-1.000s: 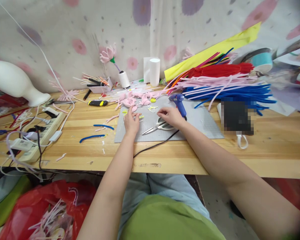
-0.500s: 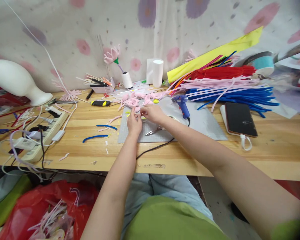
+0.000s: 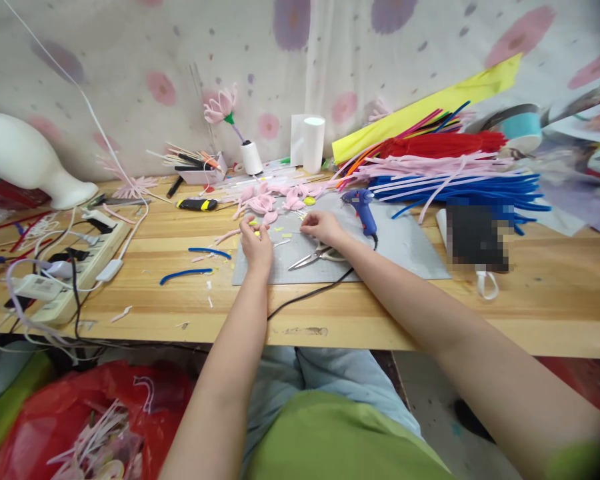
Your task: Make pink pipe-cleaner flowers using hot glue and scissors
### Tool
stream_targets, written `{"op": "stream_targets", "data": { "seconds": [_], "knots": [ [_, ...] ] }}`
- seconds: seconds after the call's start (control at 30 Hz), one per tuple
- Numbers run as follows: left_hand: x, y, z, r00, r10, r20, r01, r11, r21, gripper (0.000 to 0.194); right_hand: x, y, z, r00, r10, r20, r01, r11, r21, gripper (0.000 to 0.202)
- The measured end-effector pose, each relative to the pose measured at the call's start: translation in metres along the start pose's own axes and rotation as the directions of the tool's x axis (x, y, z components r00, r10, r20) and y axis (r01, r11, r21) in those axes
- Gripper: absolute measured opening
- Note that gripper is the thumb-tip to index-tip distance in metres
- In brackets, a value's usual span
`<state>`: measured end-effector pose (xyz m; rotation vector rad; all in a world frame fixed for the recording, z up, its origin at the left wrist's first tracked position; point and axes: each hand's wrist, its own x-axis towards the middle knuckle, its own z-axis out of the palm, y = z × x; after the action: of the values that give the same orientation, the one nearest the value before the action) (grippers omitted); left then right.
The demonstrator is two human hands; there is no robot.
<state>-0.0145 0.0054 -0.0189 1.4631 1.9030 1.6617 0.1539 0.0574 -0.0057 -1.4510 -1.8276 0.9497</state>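
Observation:
My left hand (image 3: 257,248) is over the left part of the grey mat (image 3: 405,257), fingers loosely curled and the thumb apart from them, with no held thing visible. My right hand (image 3: 325,229) has its fingers drawn together in a pinch; whatever may be in them is too small to make out. Beyond both hands lies a cluster of pink fuzzy-stem petals (image 3: 261,202). Small yellow scraps (image 3: 287,235) are scattered between the hands. Scissors (image 3: 307,259) with open blades lie below my right hand. A blue glue gun (image 3: 364,212) rests to its right.
Bundles of blue pipe cleaners (image 3: 480,190) and red ones (image 3: 445,143) lie at the back right. A pink flower (image 3: 221,107) stands in a white spool (image 3: 251,159). On the left are a power strip (image 3: 87,267) and a utility knife (image 3: 197,205). A black cord (image 3: 300,299) crosses the front.
My hands were together at the pink petals; now they are apart, the left drawn back toward me and the right shifted rightward. The petals and scissors between them show more fully.

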Motion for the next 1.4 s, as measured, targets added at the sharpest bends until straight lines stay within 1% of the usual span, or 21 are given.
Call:
{"op": "stream_targets", "data": {
  "seconds": [0.07,0.1,0.17,0.23,0.27,0.33,0.43,0.57,0.67,0.77,0.87,0.97,1.07,1.13,1.2,1.3,1.4],
  "knots": [
    [-0.002,0.001,0.001,0.998,0.029,0.063,-0.027,0.999,-0.03,0.03,-0.004,0.001,0.002,0.999,-0.035,-0.027,0.03,0.987,-0.155,0.006],
    [-0.003,0.002,0.002,0.992,0.051,0.113,-0.045,0.997,-0.055,0.031,-0.006,0.001,0.003,0.998,-0.051,-0.037,0.042,0.976,-0.216,0.008],
    [-0.006,0.002,0.005,0.967,0.094,0.237,-0.072,0.992,-0.099,0.035,-0.008,-0.001,0.005,0.995,-0.086,-0.044,0.068,0.947,-0.314,0.01],
    [-0.008,0.001,0.008,0.933,0.121,0.338,-0.094,0.991,-0.095,0.038,-0.01,-0.003,0.005,0.99,-0.132,-0.039,0.107,0.918,-0.382,0.012],
    [-0.008,0.0,0.009,0.922,0.13,0.365,-0.11,0.991,-0.074,0.039,-0.01,-0.003,0.006,0.988,-0.151,-0.035,0.124,0.905,-0.406,0.013],
    [-0.008,-0.002,0.011,0.916,0.144,0.375,-0.146,0.989,-0.024,0.039,-0.01,-0.002,0.006,0.985,-0.171,-0.032,0.141,0.891,-0.433,0.014],
    [-0.006,-0.005,0.009,0.932,0.134,0.336,-0.15,0.988,0.022,0.038,-0.009,0.001,0.006,0.984,-0.177,-0.035,0.145,0.891,-0.43,0.017],
    [-0.004,-0.004,0.005,0.958,0.078,0.277,-0.087,0.996,0.02,0.035,-0.008,0.003,0.006,0.981,-0.192,-0.019,0.168,0.898,-0.407,0.02],
    [-0.003,-0.005,0.004,0.974,0.029,0.226,-0.018,0.999,-0.05,0.032,-0.008,0.004,0.005,0.983,-0.18,-0.019,0.16,0.913,-0.376,0.021],
    [0.0,-0.006,0.005,0.98,-0.007,0.198,0.037,0.988,-0.147,0.029,-0.009,0.004,0.004,0.985,-0.17,-0.041,0.147,0.93,-0.336,0.022],
    [0.003,-0.008,0.005,0.984,-0.033,0.173,0.072,0.972,-0.223,0.028,-0.011,0.004,0.004,0.979,-0.187,-0.076,0.157,0.942,-0.295,0.024],
    [0.004,-0.008,0.005,0.987,-0.045,0.153,0.083,0.965,-0.247,0.027,-0.012,0.005,0.003,0.976,-0.193,-0.104,0.16,0.951,-0.266,0.021],
    [0.005,-0.005,0.003,0.989,-0.036,0.144,0.068,0.973,-0.22,0.029,-0.012,0.005,0.003,0.979,-0.16,-0.128,0.124,0.961,-0.248,0.016],
    [0.005,-0.003,0.002,0.993,-0.032,0.117,0.055,0.979,-0.196,0.028,-0.013,0.004,0.002,0.983,-0.132,-0.129,0.097,0.965,-0.242,0.019],
    [0.006,-0.002,-0.001,0.996,-0.043,0.073,0.055,0.985,-0.164,0.026,-0.014,0.003,0.0,0.988,-0.114,-0.106,0.083,0.962,-0.26,0.024],
    [0.009,-0.001,-0.006,0.996,-0.087,-0.033,0.085,0.994,-0.071,0.019,-0.015,0.0,-0.005,0.995,-0.099,-0.022,0.087,0.946,-0.311,0.023],
    [0.013,-0.004,-0.011,0.981,-0.107,-0.161,0.107,0.994,-0.013,0.017,-0.013,-0.001,-0.008,0.995,-0.087,0.053,0.1,0.937,-0.335,0.025]
  ]
}}
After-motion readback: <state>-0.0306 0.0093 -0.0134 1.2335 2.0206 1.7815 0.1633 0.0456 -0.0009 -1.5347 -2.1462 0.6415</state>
